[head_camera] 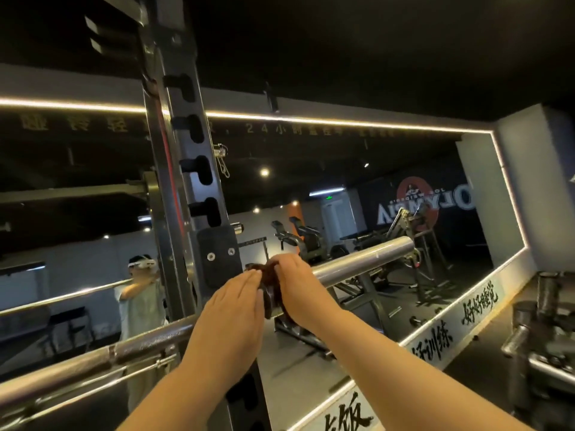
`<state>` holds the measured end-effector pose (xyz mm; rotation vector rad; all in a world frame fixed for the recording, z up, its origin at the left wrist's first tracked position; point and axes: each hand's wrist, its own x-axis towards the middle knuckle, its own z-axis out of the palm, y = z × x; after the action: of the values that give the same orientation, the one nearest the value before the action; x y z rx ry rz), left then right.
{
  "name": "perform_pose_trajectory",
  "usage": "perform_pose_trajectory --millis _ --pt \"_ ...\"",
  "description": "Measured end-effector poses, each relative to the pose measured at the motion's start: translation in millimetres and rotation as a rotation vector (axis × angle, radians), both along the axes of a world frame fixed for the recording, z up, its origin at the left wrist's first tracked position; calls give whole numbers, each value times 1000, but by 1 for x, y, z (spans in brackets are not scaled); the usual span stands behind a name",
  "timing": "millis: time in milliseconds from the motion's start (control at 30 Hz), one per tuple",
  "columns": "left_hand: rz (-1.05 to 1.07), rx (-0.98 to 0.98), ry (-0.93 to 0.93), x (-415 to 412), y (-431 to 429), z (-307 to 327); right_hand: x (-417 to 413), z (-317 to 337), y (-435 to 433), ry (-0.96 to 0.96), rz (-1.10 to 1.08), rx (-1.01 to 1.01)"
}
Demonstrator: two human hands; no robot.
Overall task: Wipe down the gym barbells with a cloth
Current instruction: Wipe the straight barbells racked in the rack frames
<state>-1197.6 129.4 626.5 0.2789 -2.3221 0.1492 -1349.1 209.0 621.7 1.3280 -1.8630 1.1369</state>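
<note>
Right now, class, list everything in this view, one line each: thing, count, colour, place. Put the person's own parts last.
barbell: one, silver steel, across the rack from lower left to centre right
cloth: one, dark brown, bunched on the barbell at the inner end of its sleeve, between the hands
rack upright: one, dark grey with slots, centre left
wall mirror: one, behind the rack, reflecting gym machines and the person
light strip: one, warm white, round the mirror's edge
steel pegs: at least two, grey, lower right
left hand: one, fingers straight, touching the cloth
right hand: one, curled over the cloth
</note>
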Motion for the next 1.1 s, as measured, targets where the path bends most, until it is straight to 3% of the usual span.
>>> perform_pose_trajectory --millis 167,267,467,567,667,800,933,1100 --pt "43 -93 -53 -12 8 3 -4 -34 18 55 25 -3" --pt "177 -209 -67 -16 11 -2 -16 -40 21 129 -9 12" --pt "294 -255 -104 -28 18 -2 -40 -18 20 -17 -148 -46" --pt "317 -262 -104 -31 15 -1 -20 -23 11 -56 -63 -81" --pt "348 -318 -97 -38 16 2 -8 -40 4 59 66 -87" --pt "339 -372 -121 -52 18 12 -39 -35 7 132 23 -51" --pt "290 -384 -162 -65 14 14 -48 -25 2 68 -53 -102" --pt "245 -439 -134 -68 6 9 -37 -58 -3 91 46 -181"
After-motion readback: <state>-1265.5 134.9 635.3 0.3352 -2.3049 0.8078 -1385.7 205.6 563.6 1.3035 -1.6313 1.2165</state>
